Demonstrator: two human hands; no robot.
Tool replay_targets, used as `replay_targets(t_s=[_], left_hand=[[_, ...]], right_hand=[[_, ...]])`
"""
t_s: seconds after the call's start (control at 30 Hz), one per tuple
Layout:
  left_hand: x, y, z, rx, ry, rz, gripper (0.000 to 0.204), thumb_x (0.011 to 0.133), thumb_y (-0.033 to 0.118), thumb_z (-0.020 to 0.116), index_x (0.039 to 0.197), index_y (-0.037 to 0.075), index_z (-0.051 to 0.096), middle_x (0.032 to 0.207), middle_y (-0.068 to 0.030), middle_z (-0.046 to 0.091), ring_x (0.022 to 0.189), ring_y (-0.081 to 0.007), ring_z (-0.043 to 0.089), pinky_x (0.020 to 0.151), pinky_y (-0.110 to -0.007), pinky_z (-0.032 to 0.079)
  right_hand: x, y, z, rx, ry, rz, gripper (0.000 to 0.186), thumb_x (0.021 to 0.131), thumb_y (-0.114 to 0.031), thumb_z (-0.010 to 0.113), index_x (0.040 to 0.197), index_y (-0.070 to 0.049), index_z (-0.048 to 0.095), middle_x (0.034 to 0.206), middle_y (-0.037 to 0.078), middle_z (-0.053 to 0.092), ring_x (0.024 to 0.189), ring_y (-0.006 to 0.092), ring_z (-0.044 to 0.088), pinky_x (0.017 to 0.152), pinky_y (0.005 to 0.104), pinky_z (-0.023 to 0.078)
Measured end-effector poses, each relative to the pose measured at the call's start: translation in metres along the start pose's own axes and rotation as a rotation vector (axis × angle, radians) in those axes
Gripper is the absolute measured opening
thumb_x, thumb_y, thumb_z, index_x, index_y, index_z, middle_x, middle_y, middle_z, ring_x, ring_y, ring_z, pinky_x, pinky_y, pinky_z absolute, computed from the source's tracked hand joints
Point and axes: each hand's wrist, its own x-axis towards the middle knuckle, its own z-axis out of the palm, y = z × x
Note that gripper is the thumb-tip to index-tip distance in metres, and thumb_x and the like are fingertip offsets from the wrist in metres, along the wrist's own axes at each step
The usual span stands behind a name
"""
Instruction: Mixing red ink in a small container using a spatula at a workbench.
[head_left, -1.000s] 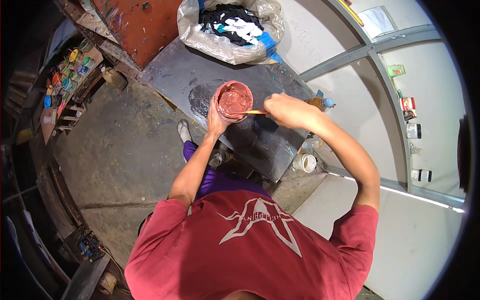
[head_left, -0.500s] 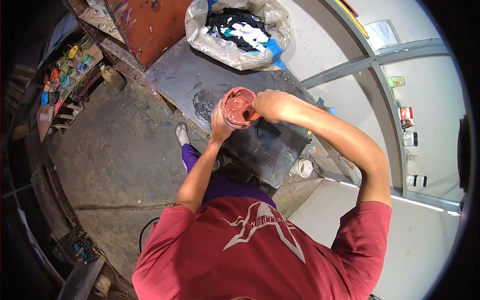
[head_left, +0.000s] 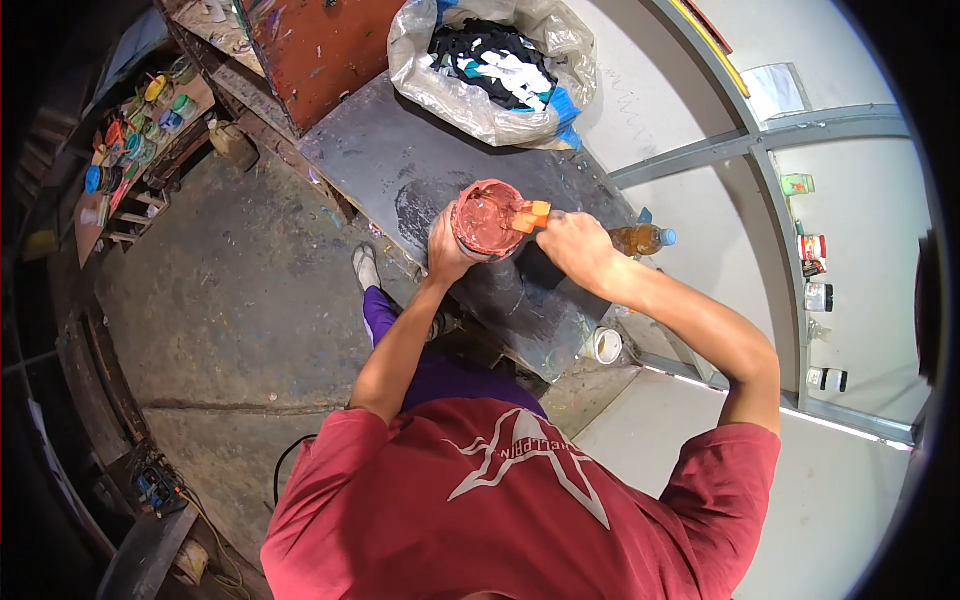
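Note:
My left hand [head_left: 447, 250] is wrapped round the left side of a round tub [head_left: 461, 205] of thick reddish-brown paste, perhaps ink or paint. The paste coats the tub's rim and its inner wall. At the tub's right edge, my right hand [head_left: 575, 247] is closed with its fingertips at an orange tool [head_left: 533, 215], which looks like a scraper or spatula. The tool reaches over the rim into the tub, and its far end is hidden by the paste. Both hands are above a dark, stained tabletop [head_left: 365, 140].
A large translucent sack [head_left: 415, 75] of black and white cloth scraps sits at the table's far end. Beyond my right hand lies a bottle [head_left: 637, 239] of amber liquid with a blue cap. A white bucket [head_left: 605, 346] stands by the near corner. Several paint jars fill a shelf [head_left: 180, 150] at left.
My right hand has shifted right and down, away from the tub's middle, so more of the orange tool shows. The bottle has come into clearer view. My left hand still holds the tub.

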Motion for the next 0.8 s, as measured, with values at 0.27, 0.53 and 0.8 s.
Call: replay_targets(t_s=[0.27,0.53,0.8], left_hand=[[-0.001,-0.004,-0.002,0.008,-0.047,-0.047,0.099,0.058,0.031,0.097,0.14,0.0,0.051,0.133,-0.0169,0.062,0.122,-0.0355,0.061,0.104,-0.044,0.048],[0.0,-0.008,-0.003,-0.024,-0.066,-0.05,0.097,0.058,0.028,0.096,0.141,0.002,0.052,0.135,-0.0145,0.063,0.123,-0.0334,0.061,0.106,-0.043,0.047],[-0.003,-0.006,-0.007,0.041,-0.074,-0.06,0.103,0.056,0.03,0.097,0.144,0.004,0.051,0.137,-0.0149,0.062,0.126,-0.0332,0.06,0.107,-0.043,0.047]], right_hand=[[0.002,0.012,0.008,-0.005,0.096,-0.005,0.011,0.078,-0.01,0.067,0.08,-0.002,0.075,0.087,0.016,0.071,0.081,0.0287,0.075,0.062,0.0382,0.061],[0.01,0.033,0.046,-0.172,0.187,-0.041,0.023,0.08,-0.011,0.067,0.096,0.005,0.071,0.101,0.019,0.064,0.079,0.0289,0.07,0.056,0.0376,0.058],[0.026,0.057,0.059,-0.342,0.518,-0.215,0.025,0.084,-0.01,0.064,0.097,0.01,0.069,0.097,0.016,0.061,0.074,0.0268,0.066,0.056,0.0378,0.057]])
